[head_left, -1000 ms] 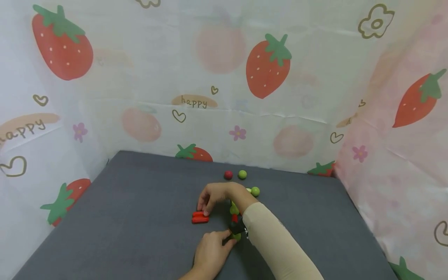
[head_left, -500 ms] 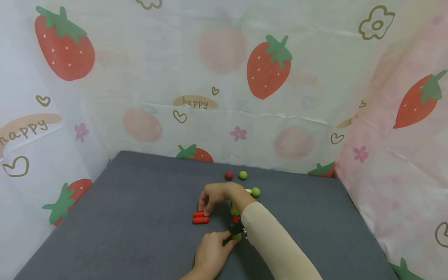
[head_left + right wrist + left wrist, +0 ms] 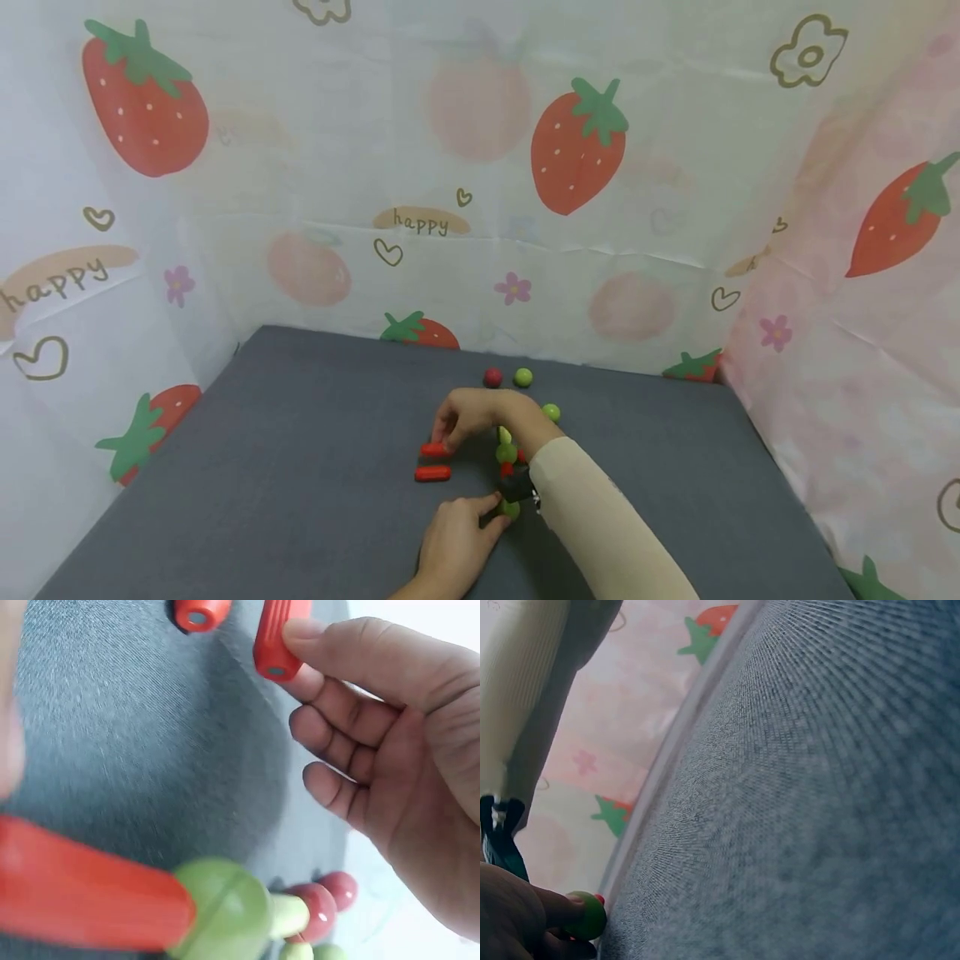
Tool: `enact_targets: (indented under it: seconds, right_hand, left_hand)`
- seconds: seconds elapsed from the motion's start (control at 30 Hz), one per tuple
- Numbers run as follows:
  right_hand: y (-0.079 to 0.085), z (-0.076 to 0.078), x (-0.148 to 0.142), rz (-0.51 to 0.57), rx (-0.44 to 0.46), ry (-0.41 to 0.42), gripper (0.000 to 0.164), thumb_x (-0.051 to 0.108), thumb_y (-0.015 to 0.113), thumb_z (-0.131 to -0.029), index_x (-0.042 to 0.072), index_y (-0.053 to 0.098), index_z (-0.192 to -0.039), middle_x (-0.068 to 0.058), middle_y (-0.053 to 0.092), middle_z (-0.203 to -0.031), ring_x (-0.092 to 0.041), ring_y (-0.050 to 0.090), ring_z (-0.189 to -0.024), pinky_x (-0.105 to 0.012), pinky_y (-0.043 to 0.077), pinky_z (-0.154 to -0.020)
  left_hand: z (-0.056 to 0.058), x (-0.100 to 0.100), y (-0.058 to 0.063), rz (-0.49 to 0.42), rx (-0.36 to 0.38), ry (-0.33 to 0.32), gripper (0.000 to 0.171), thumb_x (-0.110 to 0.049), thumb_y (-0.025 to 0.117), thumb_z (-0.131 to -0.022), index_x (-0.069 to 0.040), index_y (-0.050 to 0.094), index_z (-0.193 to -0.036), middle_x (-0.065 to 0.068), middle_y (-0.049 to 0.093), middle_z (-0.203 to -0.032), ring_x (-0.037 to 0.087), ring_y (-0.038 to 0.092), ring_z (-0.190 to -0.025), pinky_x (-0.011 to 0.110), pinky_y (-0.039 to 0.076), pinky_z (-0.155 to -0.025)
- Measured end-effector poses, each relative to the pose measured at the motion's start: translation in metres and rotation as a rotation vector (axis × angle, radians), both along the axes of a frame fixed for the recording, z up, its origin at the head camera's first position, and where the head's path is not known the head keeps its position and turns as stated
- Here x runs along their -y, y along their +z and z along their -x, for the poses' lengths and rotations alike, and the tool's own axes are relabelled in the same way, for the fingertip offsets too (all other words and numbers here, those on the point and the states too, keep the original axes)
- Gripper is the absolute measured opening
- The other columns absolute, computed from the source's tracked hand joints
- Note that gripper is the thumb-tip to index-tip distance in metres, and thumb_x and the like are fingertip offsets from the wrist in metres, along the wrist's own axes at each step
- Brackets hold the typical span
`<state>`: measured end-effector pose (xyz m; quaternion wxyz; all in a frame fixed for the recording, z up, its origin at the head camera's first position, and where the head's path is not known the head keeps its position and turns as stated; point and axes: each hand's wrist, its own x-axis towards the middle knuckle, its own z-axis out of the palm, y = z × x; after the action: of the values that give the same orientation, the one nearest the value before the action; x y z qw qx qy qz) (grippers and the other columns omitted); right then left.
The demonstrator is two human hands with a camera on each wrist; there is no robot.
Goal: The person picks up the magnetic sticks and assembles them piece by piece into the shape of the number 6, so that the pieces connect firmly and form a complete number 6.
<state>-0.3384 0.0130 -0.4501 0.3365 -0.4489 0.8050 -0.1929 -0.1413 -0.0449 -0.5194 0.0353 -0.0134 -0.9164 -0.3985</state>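
Note:
My right hand (image 3: 465,414) pinches a red magnetic stick (image 3: 276,645) between thumb and fingertips, its grey end facing the right wrist camera. A second red stick (image 3: 432,473) lies on the dark cloth just nearer to me. My left hand (image 3: 457,540) holds a green ball (image 3: 589,919) between thumb and fingers at the near end of a chain of parts. Along that chain, in the right wrist view, come a red stick (image 3: 90,889), a green ball (image 3: 223,911) and a pale green stick (image 3: 287,915). My right forearm hides part of the chain in the head view.
Toward the back of the dark cloth (image 3: 337,417) lie a red ball (image 3: 492,377) and a green ball (image 3: 522,377). Another green ball (image 3: 551,412) shows beside the right wrist. A black wrist strap (image 3: 517,483) hangs over the chain. Printed curtains (image 3: 337,167) surround the table.
The right hand has moved one red stick away from the other, toward the back, opening a gap between them. The left hand stays on the green ball. The head view has shifted slightly.

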Motion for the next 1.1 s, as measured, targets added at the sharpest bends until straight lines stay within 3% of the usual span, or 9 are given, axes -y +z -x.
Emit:
enact_targets:
  seconds: [0.17, 0.4, 0.57, 0.73, 0.83, 0.97, 1.1]
  right_hand:
    - [0.017, -0.004, -0.021, 0.054, 0.0, -0.062, 0.013, 0.012, 0.076, -0.093, 0.021, 0.077, -0.102, 0.007, 0.074, -0.099, -0.009, 0.068, -0.093, -0.026, 0.056, -0.082]
    - [0.035, -0.012, -0.059, 0.099, -0.065, -0.133, 0.014, 0.014, 0.076, -0.093, 0.023, 0.075, -0.104, 0.008, 0.072, -0.096, -0.012, 0.068, -0.092, -0.028, 0.056, -0.08]
    - [0.042, -0.024, -0.086, 0.139, -0.112, -0.184, 0.015, 0.017, 0.077, -0.093, 0.025, 0.075, -0.105, 0.008, 0.071, -0.093, -0.022, 0.065, -0.092, -0.032, 0.055, -0.078]
    - [0.038, -0.037, -0.112, 0.164, -0.163, -0.257, 0.016, 0.017, 0.076, -0.093, 0.027, 0.075, -0.105, 0.01, 0.068, -0.101, -0.026, 0.062, -0.101, -0.039, 0.052, -0.089]
    - [0.031, -0.045, -0.127, 0.182, -0.194, -0.287, 0.016, 0.017, 0.076, -0.093, 0.028, 0.075, -0.104, 0.012, 0.067, -0.105, -0.026, 0.061, -0.106, -0.044, 0.051, -0.095]
    - [0.021, -0.057, -0.144, 0.214, -0.228, -0.316, 0.016, 0.016, 0.076, -0.093, 0.028, 0.076, -0.103, 0.011, 0.065, -0.104, -0.028, 0.06, -0.106, -0.051, 0.05, -0.095]
    - [0.01, -0.069, -0.157, 0.23, -0.297, -0.334, 0.016, 0.016, 0.078, -0.092, 0.027, 0.077, -0.103, 0.013, 0.066, -0.104, -0.027, 0.061, -0.106, -0.051, 0.051, -0.094]
  left_hand:
    - [0.002, -0.001, 0.0, -0.03, 0.028, -0.003, 0.037, -0.035, 0.083, -0.085, -0.022, 0.079, -0.119, 0.003, 0.078, -0.112, 0.022, 0.075, -0.098, 0.047, 0.06, -0.075]
    - [0.005, -0.002, 0.002, -0.071, 0.095, 0.002, 0.036, -0.034, 0.084, -0.084, -0.021, 0.079, -0.118, 0.002, 0.076, -0.118, 0.022, 0.073, -0.107, 0.048, 0.059, -0.083]
    - [0.006, -0.002, 0.003, -0.087, 0.083, -0.01, 0.034, -0.031, 0.085, -0.083, -0.019, 0.08, -0.114, 0.003, 0.076, -0.117, 0.024, 0.071, -0.11, 0.05, 0.058, -0.086]
    - [0.007, -0.001, 0.003, -0.076, 0.028, -0.027, 0.031, -0.03, 0.086, -0.082, -0.018, 0.08, -0.11, 0.002, 0.077, -0.111, 0.022, 0.071, -0.106, 0.047, 0.058, -0.083]
    - [0.009, -0.002, 0.005, -0.068, 0.035, -0.037, 0.03, -0.03, 0.087, -0.082, -0.018, 0.079, -0.108, 0.0, 0.077, -0.108, 0.019, 0.071, -0.102, 0.045, 0.058, -0.08]
    - [0.012, -0.002, 0.006, -0.061, 0.048, -0.059, 0.029, -0.03, 0.087, -0.082, -0.018, 0.079, -0.107, -0.003, 0.077, -0.105, 0.016, 0.071, -0.096, 0.042, 0.058, -0.077]
    - [0.014, -0.001, 0.006, -0.058, 0.042, -0.067, 0.027, -0.029, 0.086, -0.082, -0.018, 0.078, -0.105, -0.005, 0.076, -0.101, 0.013, 0.07, -0.092, 0.039, 0.057, -0.075]
